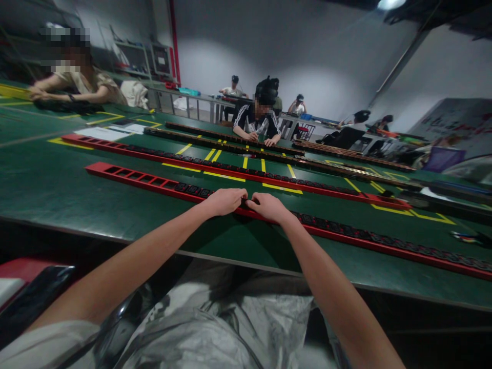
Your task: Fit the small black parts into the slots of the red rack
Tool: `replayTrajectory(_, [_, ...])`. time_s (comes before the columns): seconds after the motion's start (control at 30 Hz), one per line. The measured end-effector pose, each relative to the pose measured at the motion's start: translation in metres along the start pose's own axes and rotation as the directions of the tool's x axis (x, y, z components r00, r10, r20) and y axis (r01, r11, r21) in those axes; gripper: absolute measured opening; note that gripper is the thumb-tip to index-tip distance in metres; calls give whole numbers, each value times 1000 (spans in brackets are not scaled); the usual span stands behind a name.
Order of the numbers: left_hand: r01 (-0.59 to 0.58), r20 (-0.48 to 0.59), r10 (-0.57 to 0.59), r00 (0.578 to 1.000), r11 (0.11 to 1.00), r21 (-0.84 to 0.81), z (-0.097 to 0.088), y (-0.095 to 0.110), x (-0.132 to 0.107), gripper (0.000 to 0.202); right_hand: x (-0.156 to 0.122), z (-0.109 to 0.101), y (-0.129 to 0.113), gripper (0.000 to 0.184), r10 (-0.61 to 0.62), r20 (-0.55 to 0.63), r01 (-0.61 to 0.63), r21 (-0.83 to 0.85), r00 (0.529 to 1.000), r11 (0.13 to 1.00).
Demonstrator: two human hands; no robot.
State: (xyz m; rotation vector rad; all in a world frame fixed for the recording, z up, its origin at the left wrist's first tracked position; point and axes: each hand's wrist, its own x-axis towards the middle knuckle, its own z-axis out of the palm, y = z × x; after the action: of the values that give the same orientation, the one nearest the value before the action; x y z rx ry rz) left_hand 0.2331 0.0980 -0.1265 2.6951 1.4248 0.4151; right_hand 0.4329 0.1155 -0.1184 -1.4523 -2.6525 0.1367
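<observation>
A long red rail (pixel 126 176) lies across the green table (pixel 57 195) in front of me, with black socket modules (pixel 194 189) set in part of its slots. My left hand (pixel 225 200) and my right hand (pixel 269 206) meet on the rail at its middle, fingers curled and pressed down on a small black piece that is mostly hidden between them. The rail's left end has empty slots; to the right it is filled with black modules (pixel 369 237).
A second red rail (pixel 230 169) lies parallel farther back, then dark rails (pixel 215 141). Yellow tape lines mark the table. A person sits opposite (pixel 257 120) with hands on a rail; another leans at the far left (pixel 77 84). A silver bag (pixel 215 328) rests on my lap.
</observation>
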Motion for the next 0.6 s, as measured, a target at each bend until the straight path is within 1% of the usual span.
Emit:
replayTrajectory(0.13, [22, 6, -22, 1000, 999, -28, -2, -1, 0, 32, 1, 1, 1, 39, -8, -9, 8, 1, 1000, 1000])
replayTrajectory(0.27, [25, -11, -25, 1000, 998, -50, -1, -2, -1, 31, 0, 1, 1, 40, -5, -6, 5, 6, 1000, 1000])
replayTrajectory(0.4, [31, -36, -33, 999, 998, -52, 0, -3, -1, 29, 0, 0, 0, 40, 4, -5, -4, 0, 1000, 1000])
replayTrajectory(0.6, [37, -41, -40, 998, 997, -60, 2, -4, 0, 29, 0, 0, 0, 39, -2, -7, 2, 4, 1000, 1000])
